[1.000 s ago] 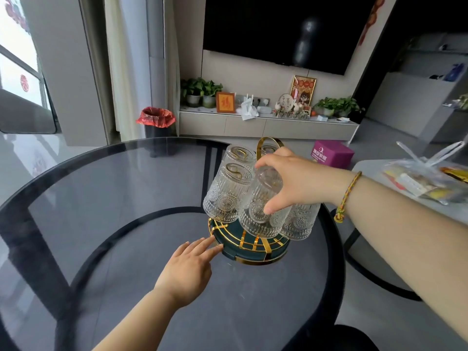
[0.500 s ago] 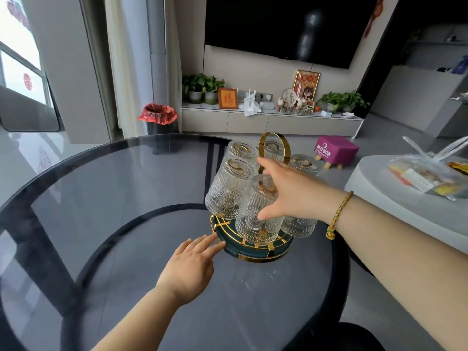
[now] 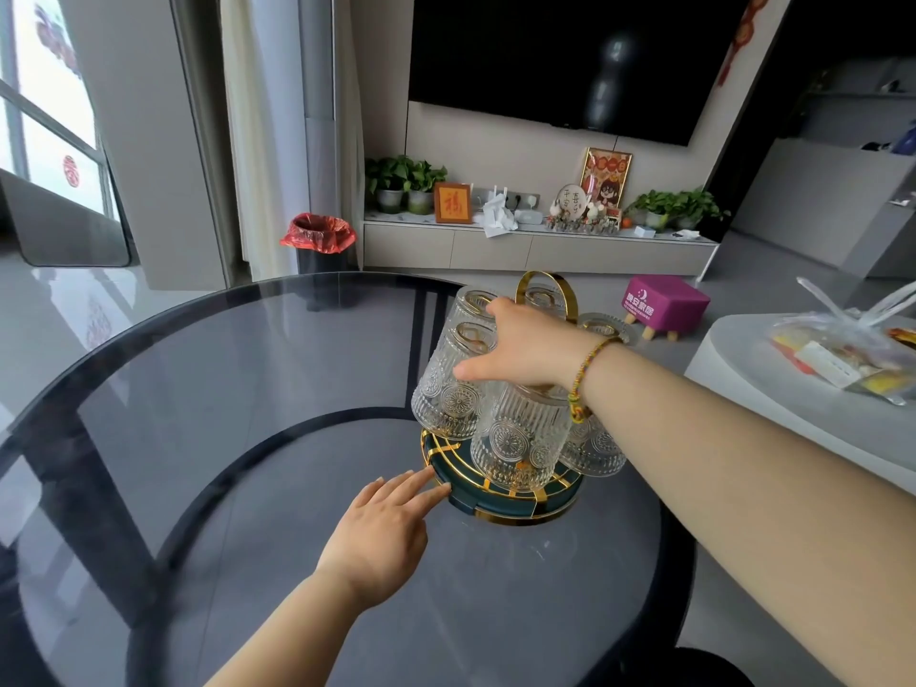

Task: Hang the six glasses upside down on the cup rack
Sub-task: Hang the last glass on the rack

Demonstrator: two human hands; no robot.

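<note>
My right hand (image 3: 525, 349) is lying flat over the top of the cup rack (image 3: 500, 493), fingers loose and spread, clamped on nothing. A second ago those fingers were wrapped round the nearest glass (image 3: 515, 438); half a second ago they were sliding off it. That glass is now hanging free, mouth down, which I am reading as the release of the last one placed. The hand has also shifted leftward, its fingertips (image 3: 463, 371) now reaching across the left glass (image 3: 448, 389); whether they are touching it I cannot tell.

My left hand (image 3: 381, 530) is resting on the glass table (image 3: 198, 389), fingers straight and close together, two tips touching the near-left rim of the rack's dark green, gold-banded base. It has stayed there throughout, steadying the rack.

I am counting six glasses in view: the nearest one, the left one, a third (image 3: 476, 300) behind it, a fourth (image 3: 543, 297) inside the gold loop handle (image 3: 545, 285), a fifth (image 3: 602, 327) beyond my wrist, and a sixth (image 3: 592, 448) below my forearm. All are hanging upside down, tilting outward round the central post, rims just above the base. None is standing on the table. By my judgement the task is finishing.

The glasses are clear, pressed with vertical ribs and round flower medallions, each showing a gold prong through its bottom.
</note>
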